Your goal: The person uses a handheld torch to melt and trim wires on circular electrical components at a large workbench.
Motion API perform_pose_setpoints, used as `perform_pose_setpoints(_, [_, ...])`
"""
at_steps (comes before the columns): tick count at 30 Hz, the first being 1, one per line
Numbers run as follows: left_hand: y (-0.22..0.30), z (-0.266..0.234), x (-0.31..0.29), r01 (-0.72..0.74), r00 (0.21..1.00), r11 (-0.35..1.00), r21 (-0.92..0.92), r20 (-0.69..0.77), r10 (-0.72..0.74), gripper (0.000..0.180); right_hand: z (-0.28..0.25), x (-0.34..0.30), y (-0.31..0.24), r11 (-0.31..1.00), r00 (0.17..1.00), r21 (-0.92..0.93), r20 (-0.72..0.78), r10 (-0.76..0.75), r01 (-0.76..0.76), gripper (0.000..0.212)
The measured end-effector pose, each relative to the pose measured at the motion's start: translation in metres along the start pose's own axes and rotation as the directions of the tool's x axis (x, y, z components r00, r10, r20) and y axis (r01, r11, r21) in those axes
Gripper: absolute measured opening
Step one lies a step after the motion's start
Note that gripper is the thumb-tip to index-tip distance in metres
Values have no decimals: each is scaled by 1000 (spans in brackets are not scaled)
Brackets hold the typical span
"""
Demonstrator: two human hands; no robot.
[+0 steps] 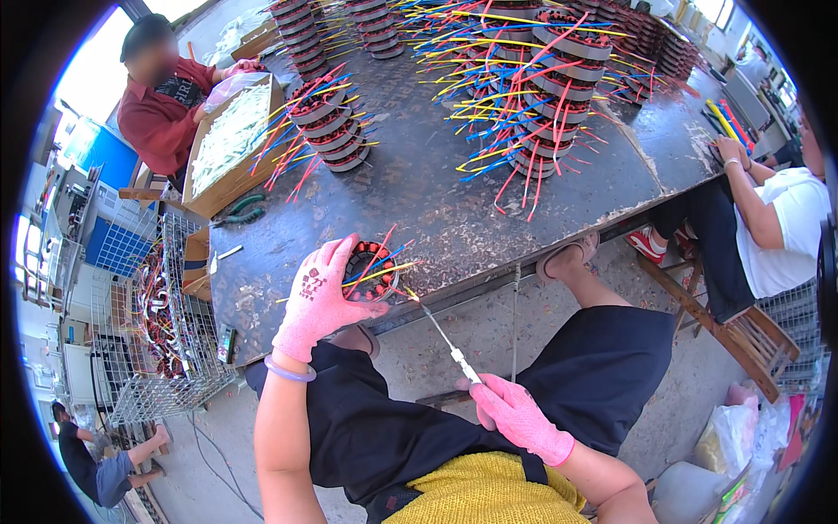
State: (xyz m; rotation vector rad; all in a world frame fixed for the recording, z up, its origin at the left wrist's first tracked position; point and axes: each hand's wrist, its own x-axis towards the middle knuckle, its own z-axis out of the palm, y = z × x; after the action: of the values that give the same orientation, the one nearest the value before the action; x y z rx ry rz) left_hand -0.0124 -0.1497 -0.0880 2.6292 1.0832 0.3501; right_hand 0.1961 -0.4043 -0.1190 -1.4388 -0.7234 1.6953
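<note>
Head view: at the worktop's near edge the left hand clasps the ring, and just off it the right hand grips the tool, long axis slanting forward-left, tip toward the ring.

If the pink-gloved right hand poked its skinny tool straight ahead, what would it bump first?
The thin, white-handled metal tool in the right hand would probably meet the round metal ring with red coils and yellow wires first, though depth is unclear.

Wires of the near stator look like smooth plastic, the knitted gloves are matt, the table top is rough and scuffed.
</note>
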Motion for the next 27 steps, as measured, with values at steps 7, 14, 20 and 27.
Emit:
perform_pose_setpoints(7, [-1,1,0,4,1000,1000,0,1,-4,102,4,-1,-3,997,1000,71,-5,2,-1,37])
perform_pose_setpoints(14, [-2,2,-1,-12,1000,1000,3,-15,12,101,3,-1,-6,998,1000,62,-2,11,-11,37])
perform_pose_setpoints(20, [1,0,-1,-10,1000,1000,-3,-20,10,103,3,-1,-4,998,1000,60,-8,17,-16,37])
perform_pose_setpoints(27, [-2,1,-1,0,1000,1000,26,-2,0,103,3,-2,-6,997,1000,80,-6,19,-19,36])
